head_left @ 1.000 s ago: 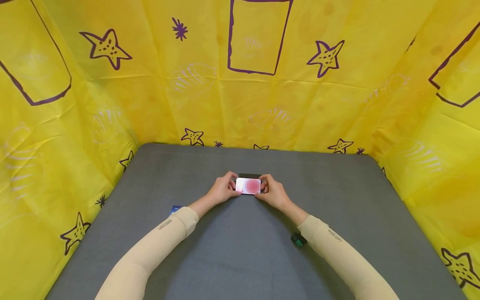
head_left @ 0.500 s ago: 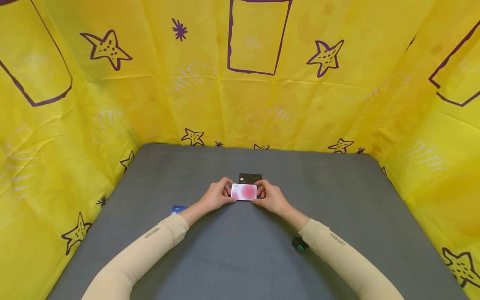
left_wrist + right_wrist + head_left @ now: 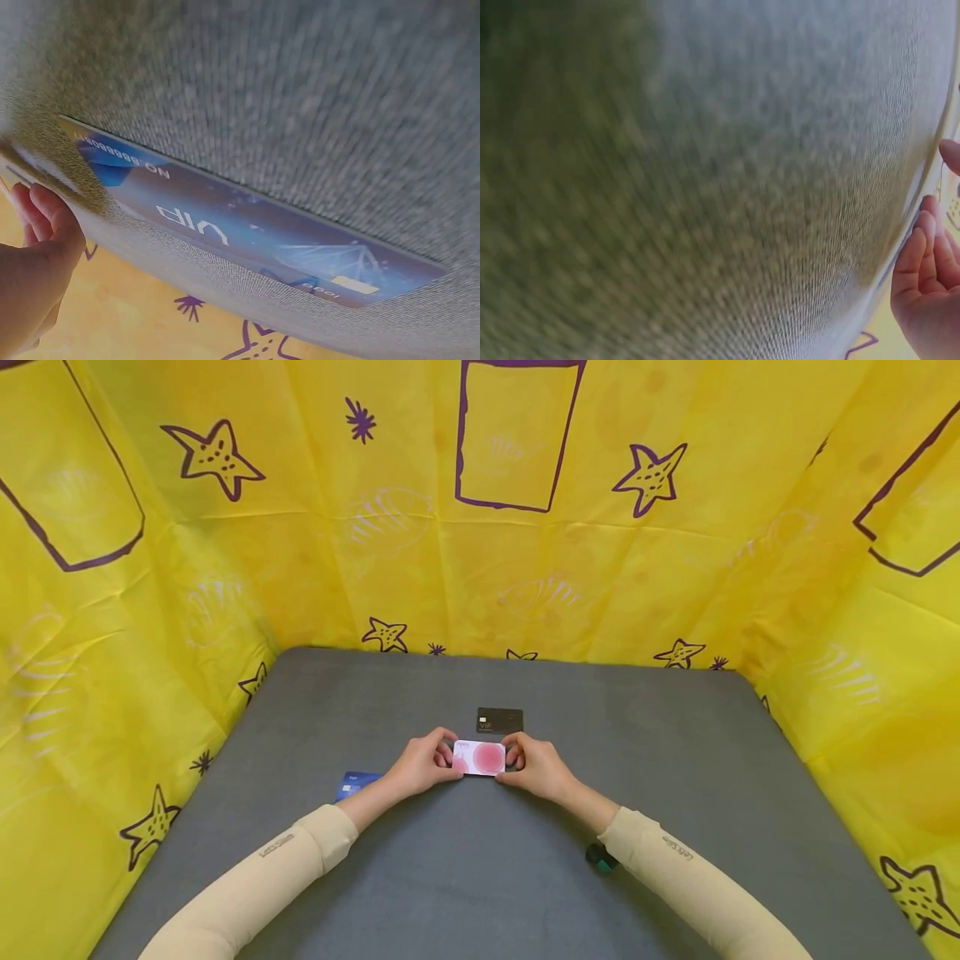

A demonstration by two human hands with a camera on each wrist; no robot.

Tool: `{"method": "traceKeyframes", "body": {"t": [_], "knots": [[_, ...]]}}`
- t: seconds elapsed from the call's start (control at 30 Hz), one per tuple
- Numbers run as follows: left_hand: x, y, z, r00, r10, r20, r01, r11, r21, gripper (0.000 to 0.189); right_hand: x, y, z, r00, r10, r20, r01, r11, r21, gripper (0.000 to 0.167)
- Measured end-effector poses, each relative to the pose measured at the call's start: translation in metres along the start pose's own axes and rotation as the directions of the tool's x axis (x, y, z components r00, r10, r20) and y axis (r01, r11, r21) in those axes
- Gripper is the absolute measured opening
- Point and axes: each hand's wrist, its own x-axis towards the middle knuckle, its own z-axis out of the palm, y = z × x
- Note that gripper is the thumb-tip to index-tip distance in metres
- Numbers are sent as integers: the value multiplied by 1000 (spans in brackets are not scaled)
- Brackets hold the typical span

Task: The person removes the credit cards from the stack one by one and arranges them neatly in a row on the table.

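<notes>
In the head view a white card with pink circles is held level between both hands. My left hand pinches its left edge between thumb and fingers, and my right hand pinches its right edge. A black VIP card lies on the table just beyond. Beside my left wrist lies a blue card, partly covered by the forearm; the left wrist view shows this VIP card large, past the left hand. At the edge of the right wrist view, the right hand has bent fingers.
The grey table carries all of this. A small black and green object sits by the right sleeve, partly hidden. Yellow cloth walls with purple drawings rise at the back and both sides.
Both hands have drawn the pink and white card toward me and slightly left. The black card, mostly covered before, now shows whole, and more of the blue card is visible.
</notes>
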Motion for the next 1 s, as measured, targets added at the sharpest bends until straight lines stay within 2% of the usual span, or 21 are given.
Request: {"method": "traceKeyframes", "body": {"t": [0.33, 0.53, 0.77, 1.0], "knots": [[-19, 3, -9, 998, -51, 33, 51, 999, -15, 50, -7, -10, 7, 999, -1, 46, 1, 1000, 3, 49], [-32, 2, -16, 997, -53, 59, 54, 998, -26, 51, -10, -17, 10, 997, -30, 73, 31, 1000, -3, 48], [-43, 1, -23, 996, -32, 82, 32, 999, 9, 50, -12, -24, 15, 994, -65, 90, 65, 998, -2, 48], [-53, -1, -32, 999, -1, 51, -4, 996, 93, 48, -11, -33, 21, 990, -82, 115, 83, 997, -2, 48]]}}
